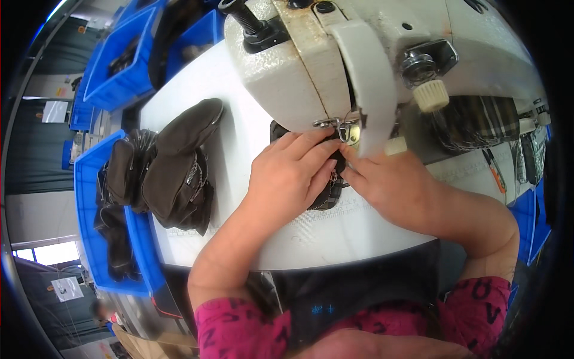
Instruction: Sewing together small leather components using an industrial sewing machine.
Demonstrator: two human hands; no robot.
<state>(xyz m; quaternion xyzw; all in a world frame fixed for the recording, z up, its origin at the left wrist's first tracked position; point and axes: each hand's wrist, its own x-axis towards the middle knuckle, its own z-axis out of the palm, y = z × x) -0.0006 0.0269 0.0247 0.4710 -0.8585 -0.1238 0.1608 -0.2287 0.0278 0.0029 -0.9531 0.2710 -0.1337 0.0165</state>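
Observation:
A small dark fabric piece with a zipper and plaid lining (323,198) lies on the white bed of a sewing machine (293,81), mostly hidden under my hands. My left hand (287,173) is closed on it, fingertips close to the presser foot (345,130) and thumb tucked by the zipper. From the other side my right hand (391,188) pinches the same piece, its fingertips nearly meeting the left ones just in front of the foot. The needle's exact spot on the fabric is hidden.
Dark brown zippered pouches (173,185) are heaped at the left, partly over a blue bin (149,254). More blue bins (122,78) stand at the far left. Right of the machine head lie plaid fabric (478,125) and orange-handled thread snips (496,173).

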